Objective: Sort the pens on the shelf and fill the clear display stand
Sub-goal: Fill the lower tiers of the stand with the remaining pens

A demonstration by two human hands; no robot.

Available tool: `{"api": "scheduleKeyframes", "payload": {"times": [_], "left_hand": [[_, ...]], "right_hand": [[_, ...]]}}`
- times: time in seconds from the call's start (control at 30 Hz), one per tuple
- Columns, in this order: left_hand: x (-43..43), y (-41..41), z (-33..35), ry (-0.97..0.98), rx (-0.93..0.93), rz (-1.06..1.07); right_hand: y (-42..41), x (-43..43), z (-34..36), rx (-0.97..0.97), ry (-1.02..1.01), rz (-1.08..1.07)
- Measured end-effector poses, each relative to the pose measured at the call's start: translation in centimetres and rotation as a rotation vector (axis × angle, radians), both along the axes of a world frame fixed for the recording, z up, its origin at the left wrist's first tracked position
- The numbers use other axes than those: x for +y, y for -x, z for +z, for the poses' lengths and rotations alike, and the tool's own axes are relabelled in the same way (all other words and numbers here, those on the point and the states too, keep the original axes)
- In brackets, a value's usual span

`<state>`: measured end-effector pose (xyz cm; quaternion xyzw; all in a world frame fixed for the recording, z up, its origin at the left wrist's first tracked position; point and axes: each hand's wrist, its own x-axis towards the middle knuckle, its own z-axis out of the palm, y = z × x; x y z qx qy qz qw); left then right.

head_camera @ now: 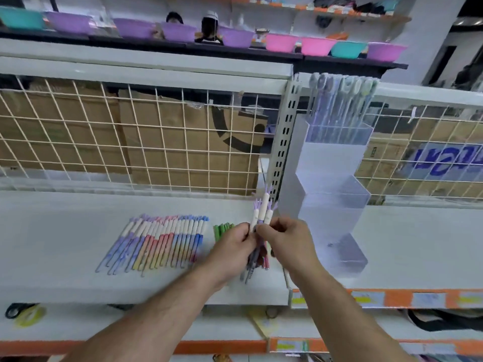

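A row of pens (159, 241) in purple, pink and blue lies side by side on the white shelf (52, 244). A few green pens (222, 229) lie just right of that row. My left hand (232, 246) grips a bunch of pens (262, 212) that stands upright above the shelf. My right hand (285, 241) pinches the same bunch from the right. The clear tiered display stand (337, 205) stands right of my hands. Its top tier holds several pens (342, 105); the two lower tiers look empty.
A white wire grid (130, 142) backs the shelf, with cardboard boxes behind it. A perforated metal upright (283, 142) stands left of the stand. Coloured plastic bowls (282, 43) line a higher shelf. Tape rolls (26, 313) lie on the shelf below.
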<state>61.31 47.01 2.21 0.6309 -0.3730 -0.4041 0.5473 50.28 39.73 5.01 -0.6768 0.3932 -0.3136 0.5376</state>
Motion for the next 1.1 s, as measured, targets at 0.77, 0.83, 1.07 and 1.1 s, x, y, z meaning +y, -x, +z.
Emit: {"api": "scheduleKeyframes", "payload": {"times": [0.77, 0.83, 1.07, 1.1], "left_hand": [[-10.9, 9.1, -1.6, 0.128, 0.426, 0.307], [-10.9, 9.0, -1.8, 0.134, 0.431, 0.309], [-11.1, 8.9, -2.0, 0.137, 0.424, 0.319], [-11.1, 8.9, -1.9, 0.136, 0.421, 0.321]], "right_hand": [[4.1, -17.7, 9.7, -0.074, 0.384, -0.023], [3.4, -17.9, 9.6, -0.032, 0.412, 0.012], [1.8, -17.9, 8.6, 0.249, 0.522, 0.184], [1.7, -18.0, 8.5, 0.263, 0.536, 0.183]]}}
